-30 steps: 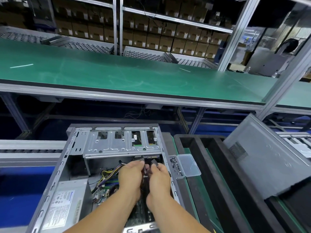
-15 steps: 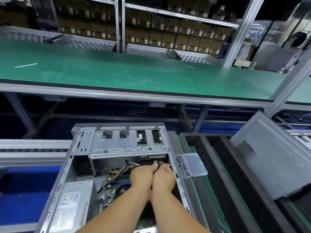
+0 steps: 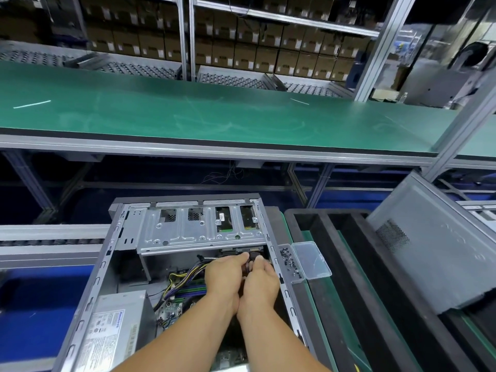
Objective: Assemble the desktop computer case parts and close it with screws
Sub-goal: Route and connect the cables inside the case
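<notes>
I was still on the inside part of the job. The computer case point(image 3: 185, 267) lay open on its side in front of me, with no cover on it. Both my hands were deep inside it, close together, just under the silver drive cage point(image 3: 198, 229). My left hand point(image 3: 224, 277) and my right hand point(image 3: 261, 284) each pinched a dark plug point(image 3: 252, 260) between finger and thumb. I think it was a cable plug for the drive, but it was small and partly hidden, so I could not be sure.

The grey side panel point(image 3: 440, 253) leaned in the black tray point(image 3: 346, 264) on my right, well apart from the case. The screws point(image 3: 290, 261) sat in a little clear box point(image 3: 311, 260) just beside the case's right wall.

Next I would need to line the plug up straight and push it in gently. Then the cover and the screws could come.
</notes>
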